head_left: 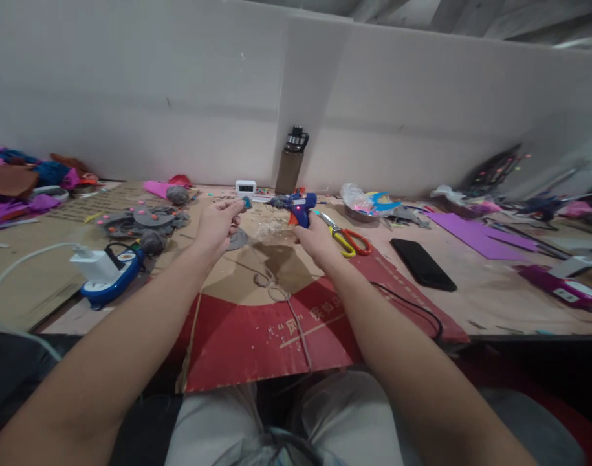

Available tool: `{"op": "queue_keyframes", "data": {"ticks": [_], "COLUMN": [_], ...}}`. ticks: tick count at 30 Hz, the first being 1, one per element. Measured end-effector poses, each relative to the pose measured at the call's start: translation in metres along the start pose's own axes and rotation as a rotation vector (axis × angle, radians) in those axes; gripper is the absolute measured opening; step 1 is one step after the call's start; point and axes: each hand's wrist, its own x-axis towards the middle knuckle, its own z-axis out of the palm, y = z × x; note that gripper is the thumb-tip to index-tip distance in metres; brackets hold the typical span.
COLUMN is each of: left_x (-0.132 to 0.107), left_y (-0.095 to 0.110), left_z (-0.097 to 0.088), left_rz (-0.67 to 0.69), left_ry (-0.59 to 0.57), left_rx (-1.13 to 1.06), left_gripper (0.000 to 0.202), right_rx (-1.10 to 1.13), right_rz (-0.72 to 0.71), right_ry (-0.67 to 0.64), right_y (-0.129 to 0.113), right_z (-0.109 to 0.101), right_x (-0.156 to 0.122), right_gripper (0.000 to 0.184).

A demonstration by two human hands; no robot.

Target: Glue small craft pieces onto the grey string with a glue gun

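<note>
Worktop before you, cardboard on it. Above, your right hand wraps the handle of the glue gun; it lies crosswise, front end toward your left hand, whose thumb and fingertip pinch a small blue piece, apparently apart.

Wears pale grey trousers, creased and loosely rounded, at the bottom centre of the frame. Shows blurred, darker greyish cloth at the lower edge, of unclear kind. Bares left forearm at lower left, right forearm at lower right, left hand and right hand.
</note>
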Motion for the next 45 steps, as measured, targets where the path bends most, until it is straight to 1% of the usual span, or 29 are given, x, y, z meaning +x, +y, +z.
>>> {"op": "queue_keyframes", "data": {"ticks": [2, 4, 6, 11, 17, 22, 27, 32, 37, 45], "left_x": [0.001, 0.002, 0.003, 0.004, 0.003, 0.003, 0.000, -0.001, 0.000, -0.003], "left_y": [-0.001, -0.003, -0.005, -0.006, -0.004, -0.004, -0.001, -0.002, -0.004, -0.001], "left_z": [-0.001, -0.002, -0.003, -0.002, -0.002, -0.002, 0.002, 0.002, 0.000, 0.001], "left_rz": [-0.019, -0.025, -0.026, -0.040, -0.042, -0.028, -0.002, 0.036, 0.030, 0.020], "left_ry": [0.004, 0.016, 0.035, 0.038, 0.043, 0.035, 0.050, 0.057, 0.041, 0.022], "left_rx": [0.012, 0.021, 0.030, 0.042, 0.070, 0.062, 0.096, 0.126, 0.118, 0.122], "left_gripper": [0.014, 0.014, 0.013, 0.012, 0.014, 0.013, 0.012, 0.011, 0.013, 0.013], "right_rx": [0.138, 0.254, 0.287, 0.155, 0.073, -0.018, -0.041, -0.030, -0.034, -0.047], "right_rz": [-0.117, -0.223, -0.289, -0.345, -0.422, -0.427, -0.407, -0.444, -0.453, -0.431], "right_ry": [-0.014, -0.062, -0.108, -0.129, -0.092, -0.090, -0.104, -0.104, -0.089, -0.082], "right_y": [-0.010, -0.017, -0.022, -0.023, -0.025, -0.026, -0.027, -0.027, -0.026, -0.026], "right_z": [0.002, 0.002, 0.001, 0.000, 0.001, 0.001, 0.001, 0.002, 0.002, 0.003], "right_x": [-0.008, -0.015, -0.020, -0.023, -0.024, -0.025, -0.027, -0.027, -0.027, -0.027], "right_gripper": [0.029, 0.032, 0.030, 0.017, 0.021, 0.027, 0.023, 0.018, 0.018, 0.022]}}
